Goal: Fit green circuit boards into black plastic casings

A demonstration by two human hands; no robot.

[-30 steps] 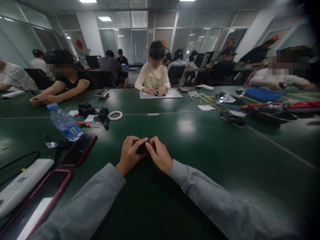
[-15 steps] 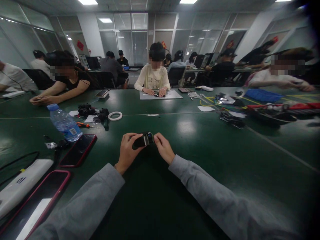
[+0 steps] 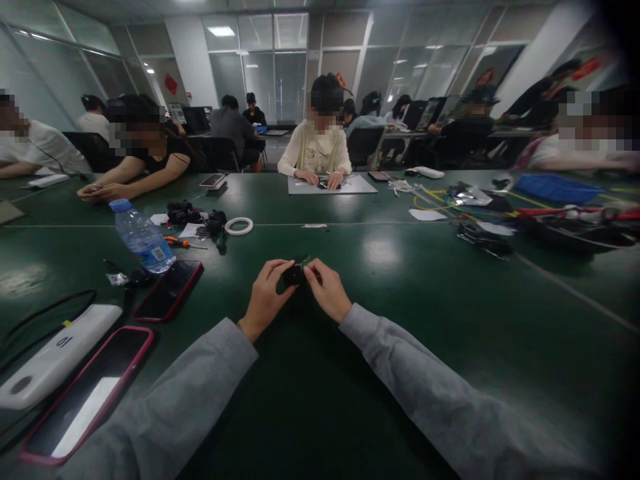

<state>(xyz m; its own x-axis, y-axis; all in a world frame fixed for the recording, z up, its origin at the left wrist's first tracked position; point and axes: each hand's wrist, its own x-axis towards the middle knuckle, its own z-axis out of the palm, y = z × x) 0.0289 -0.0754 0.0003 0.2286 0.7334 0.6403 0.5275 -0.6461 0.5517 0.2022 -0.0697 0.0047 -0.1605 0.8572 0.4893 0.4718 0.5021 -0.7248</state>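
I see my left hand [image 3: 263,301] and right hand [image 3: 327,293] both pinching a small black part [image 3: 293,274] between fingertips, held just above the green table [image 3: 400,320], right of a red-cased phone [image 3: 169,289]

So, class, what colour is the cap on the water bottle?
Blue; the cap shows clearly in the head view.

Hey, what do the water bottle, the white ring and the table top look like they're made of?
Water bottle: clear, thin plastic with a blue cap and a printed label; you can see through it.
White ring: looks like a matte roll of tape or plastic; too small to tell which.
Table top: a dark green, smooth, semi-gloss surface, perhaps a mat or laminate; the ceiling lights reflect in it.
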